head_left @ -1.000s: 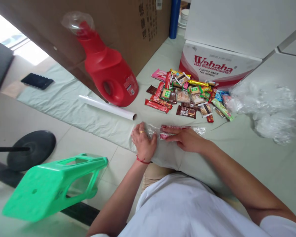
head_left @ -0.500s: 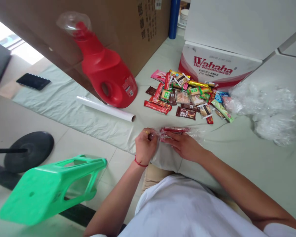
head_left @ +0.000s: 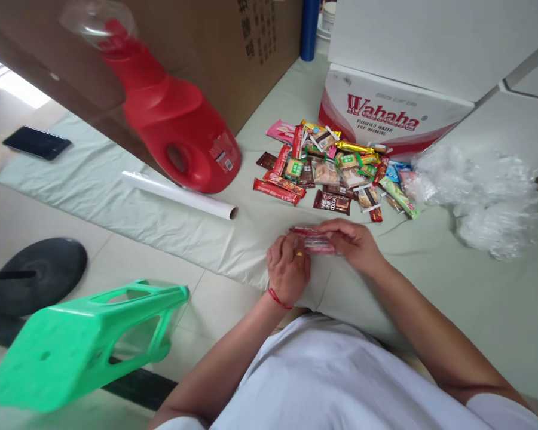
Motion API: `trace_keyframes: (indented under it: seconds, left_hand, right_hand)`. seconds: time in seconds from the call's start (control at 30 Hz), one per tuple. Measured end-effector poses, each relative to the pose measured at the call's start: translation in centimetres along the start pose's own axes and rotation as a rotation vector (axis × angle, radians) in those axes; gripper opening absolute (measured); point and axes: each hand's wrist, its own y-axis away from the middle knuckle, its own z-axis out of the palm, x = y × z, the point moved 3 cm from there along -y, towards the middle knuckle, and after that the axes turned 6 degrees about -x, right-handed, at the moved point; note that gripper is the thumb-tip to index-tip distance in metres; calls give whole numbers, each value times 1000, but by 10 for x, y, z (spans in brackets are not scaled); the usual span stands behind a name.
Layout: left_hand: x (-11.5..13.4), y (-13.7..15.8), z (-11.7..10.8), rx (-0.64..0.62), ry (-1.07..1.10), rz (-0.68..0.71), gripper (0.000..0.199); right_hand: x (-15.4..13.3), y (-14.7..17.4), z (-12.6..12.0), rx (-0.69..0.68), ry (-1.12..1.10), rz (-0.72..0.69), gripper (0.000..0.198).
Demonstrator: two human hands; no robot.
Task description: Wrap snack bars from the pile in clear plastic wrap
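Observation:
Between my hands, near the table's front edge, lies a small bundle of red snack bars [head_left: 318, 243] in clear plastic wrap. My left hand [head_left: 289, 269], with a ring and a red cord at the wrist, closes over the bundle's left end. Curled fingers of my right hand [head_left: 352, 242] grip its right end. Just beyond them a loose pile of wrapped snacks [head_left: 327, 170] spreads out, with a brown cocoa packet [head_left: 332, 202] at its near side. The undersides of the bundle and my fingertips are partly hidden.
A red jug [head_left: 179, 119] stands against a large cardboard box [head_left: 197, 36]. Before it lies a white roll [head_left: 179, 194]; a phone [head_left: 36, 142] lies farther left. Crumpled clear plastic [head_left: 479, 197] sits right, beside a Wahaha carton [head_left: 385, 116]. A green stool [head_left: 89, 340] is at lower left.
My left hand has moved right, onto the bundle's left end. My right hand has shifted to its right end, and the loose plastic there now lies close around the bars.

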Motion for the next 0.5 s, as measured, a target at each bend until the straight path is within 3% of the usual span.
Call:
trace_keyframes:
  seconds: [0.1, 0.17, 0.23, 0.33, 0.5]
  left_hand:
    - [-4, -12, 3, -74, 57, 57, 30]
    - [-5, -18, 4, -110, 39, 84, 32]
    - [-6, -21, 6, -130, 17, 88, 35]
    - [-5, -18, 12, -125, 36, 86, 38]
    - [2, -14, 17, -117, 71, 140, 46]
  right_hand:
    - [8, 14, -34, 363, 72, 86, 33]
    - [20, 21, -50, 458, 135, 137, 48]
    - [35, 22, -58, 395, 187, 218, 64]
    - [50, 20, -60, 265, 291, 370, 71]
    - [43, 23, -53, 46, 327, 428, 46]
